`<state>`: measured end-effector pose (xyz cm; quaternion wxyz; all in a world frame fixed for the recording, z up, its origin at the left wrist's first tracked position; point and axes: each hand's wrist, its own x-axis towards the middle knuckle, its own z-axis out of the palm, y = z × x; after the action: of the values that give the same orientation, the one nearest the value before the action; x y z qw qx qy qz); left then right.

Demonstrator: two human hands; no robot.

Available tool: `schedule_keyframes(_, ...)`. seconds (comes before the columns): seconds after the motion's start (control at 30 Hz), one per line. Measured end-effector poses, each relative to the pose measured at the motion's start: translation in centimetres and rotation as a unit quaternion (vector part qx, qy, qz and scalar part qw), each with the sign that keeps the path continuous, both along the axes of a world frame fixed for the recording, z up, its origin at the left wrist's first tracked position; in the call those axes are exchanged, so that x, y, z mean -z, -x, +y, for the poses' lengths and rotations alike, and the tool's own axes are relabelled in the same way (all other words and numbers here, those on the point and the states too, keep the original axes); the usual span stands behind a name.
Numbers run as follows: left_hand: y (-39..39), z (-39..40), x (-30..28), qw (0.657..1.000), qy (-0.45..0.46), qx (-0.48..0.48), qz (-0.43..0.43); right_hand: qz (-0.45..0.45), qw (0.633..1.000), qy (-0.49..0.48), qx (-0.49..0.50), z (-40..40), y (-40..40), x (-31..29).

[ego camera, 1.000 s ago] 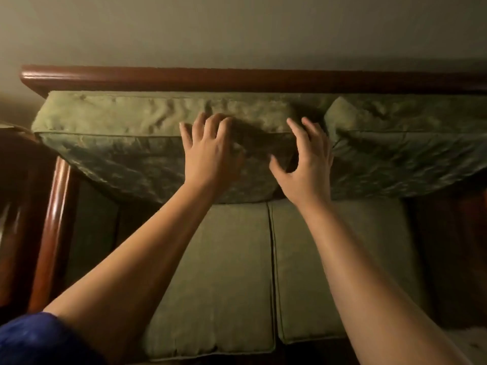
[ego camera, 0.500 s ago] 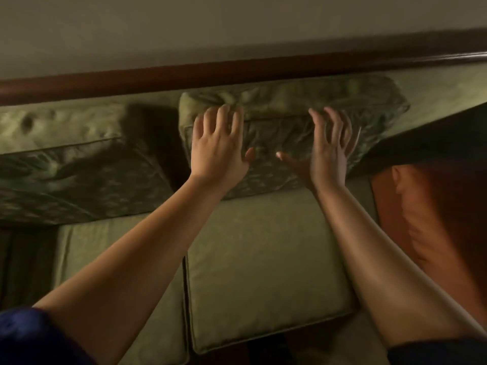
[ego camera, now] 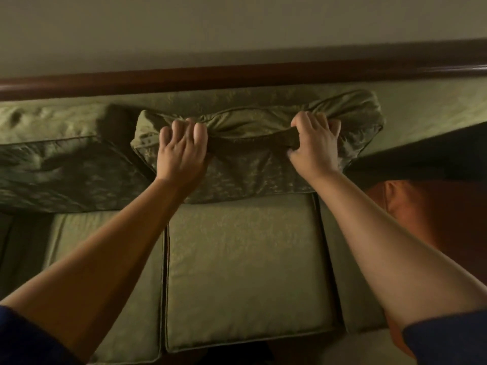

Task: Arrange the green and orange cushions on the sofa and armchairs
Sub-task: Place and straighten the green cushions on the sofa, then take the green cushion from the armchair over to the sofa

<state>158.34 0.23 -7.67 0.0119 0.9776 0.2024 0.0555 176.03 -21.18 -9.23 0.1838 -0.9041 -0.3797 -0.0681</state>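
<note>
1. Your left hand (ego camera: 181, 151) is clenched on the top edge of the middle green back cushion (ego camera: 253, 167), fingers curled over the upper face, fabric bunched beneath them.
2. Your right hand (ego camera: 315, 144) grips the same top edge further toward the sofa's right end; fingers wrapped over, thumb tucked under a dark fold of cover.
3. Between the two hands the cover is pulled into a taut ridge. The cushion's upper right corner is puffed and creased.
4. The cushion stands against the sofa back, below the dark wooden top rail (ego camera: 237, 77), with its lower edge resting on the rear edge of the middle seat cushion (ego camera: 245, 272).
5. A second green back cushion (ego camera: 60, 164) leans at the sofa's left end, just beside the held one; a shadowed gap separates them.
6. An orange cushion (ego camera: 421, 214) lies at the sofa's right end, partly hidden by your right forearm. Its shape: cannot tell fully.
7. Blue sleeves show at both lower corners.
</note>
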Motion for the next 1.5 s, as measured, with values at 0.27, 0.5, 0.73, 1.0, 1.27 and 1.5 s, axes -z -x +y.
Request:
schedule_keyframes(0.27, 3.6, 3.7, 0.8, 0.997, -0.025, -0.048, 0.061, 0.008, 1.000, -0.023, -0.008, 4.3, 4.0, 2.3)
schedule_keyframes(0.5, -0.2, -0.1, 0.3, 0.993, 0.009, -0.099, 0.064, 0.035, 0.999, -0.027, -0.009, 0.7, 2.3, -0.1)
schedule_keyframes(0.73, -1.1, -14.9, -1.7, 0.993, 0.119, 0.026, -0.008, 0.071, 0.991, -0.060, 0.100, -13.8, 7.6, -0.8)
schedule_keyframes(1.0, -2.0, -32.7, -1.5, 0.964, 0.188, 0.184, 0.043, 0.097, 0.958, -0.084, 0.256, -33.2, 13.1, -1.2)
schedule_keyframes(1.27, -5.2, -55.5, -5.4, 0.919, 0.170, 0.344, 0.096, 0.118, 0.900, -0.090, 0.409, -56.2, 17.3, -4.4)
schedule_keyframes(1.5, -7.3, -78.6, -8.7, 0.869, 0.170, 0.448, 0.118, 0.115, 0.860, -0.089, 0.490, -75.8, 20.7, -8.1)
